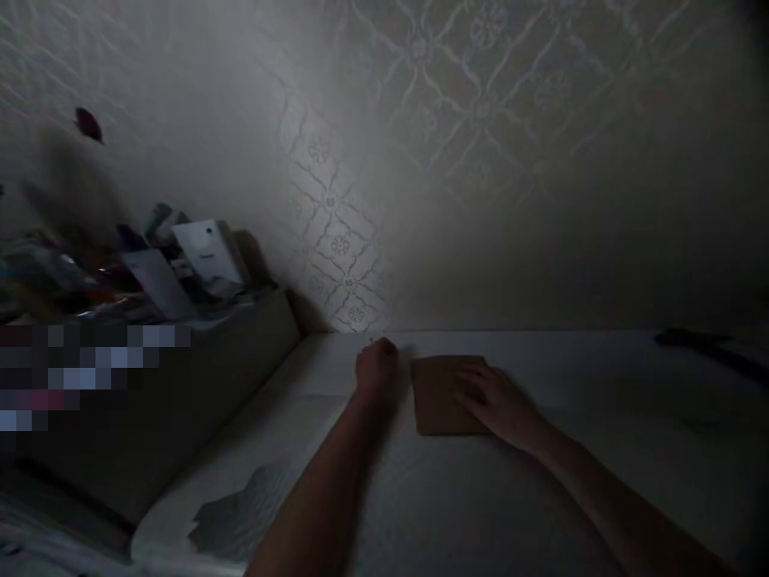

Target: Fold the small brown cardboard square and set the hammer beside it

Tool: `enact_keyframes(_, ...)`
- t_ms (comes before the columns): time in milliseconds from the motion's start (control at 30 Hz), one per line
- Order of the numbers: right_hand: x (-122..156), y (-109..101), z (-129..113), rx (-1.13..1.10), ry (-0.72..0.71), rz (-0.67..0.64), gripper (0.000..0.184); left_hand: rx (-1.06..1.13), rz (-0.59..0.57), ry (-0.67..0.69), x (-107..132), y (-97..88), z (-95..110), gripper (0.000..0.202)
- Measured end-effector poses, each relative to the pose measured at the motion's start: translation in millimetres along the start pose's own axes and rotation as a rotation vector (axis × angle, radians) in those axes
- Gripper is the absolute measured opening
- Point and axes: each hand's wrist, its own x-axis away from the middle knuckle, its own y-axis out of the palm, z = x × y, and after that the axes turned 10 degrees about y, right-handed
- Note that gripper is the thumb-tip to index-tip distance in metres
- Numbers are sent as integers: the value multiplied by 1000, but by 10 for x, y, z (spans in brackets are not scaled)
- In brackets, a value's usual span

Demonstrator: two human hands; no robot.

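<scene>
A flat brown rectangle with rounded corners [441, 401], perhaps a notebook or a board, lies on the white table [577, 473]. Across its right side rests my right hand [496, 405], fingers stretched out and slightly apart on the surface. My left hand [376, 367] is just left of the brown rectangle, apart from it, near the table's back edge. Its fingers are curled in. A tiny thin tip shows above the knuckles, but I cannot make out what it belongs to in the dim light.
At the left stands a dark-sided cabinet [228, 401] with a white box [207, 252] and jumbled items on top. A grey patterned piece [240, 513] lies at the table's front left. A dark long object [709, 344] is at the back right. Patterned wallpaper [481, 160] rises behind.
</scene>
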Motion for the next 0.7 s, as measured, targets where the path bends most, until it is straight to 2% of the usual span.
enact_keyframes(167,5,-13,-12,8,4,-14,35,-77,65,-154,-25,8,-217,28)
enact_keyframes(300,9,-19,-28,15,13,-19,35,-59,93,-130,-20,-3,-260,36)
enact_keyframes(533,8,-9,-26,0,-2,4,33,-73,19,1,15,-13,-69,35)
enact_keyframes(600,9,-13,-31,-2,-5,5,33,-72,-44,96,37,4,25,34)
enact_keyframes(700,11,-25,-43,7,7,2,32,-88,-189,306,90,35,175,33)
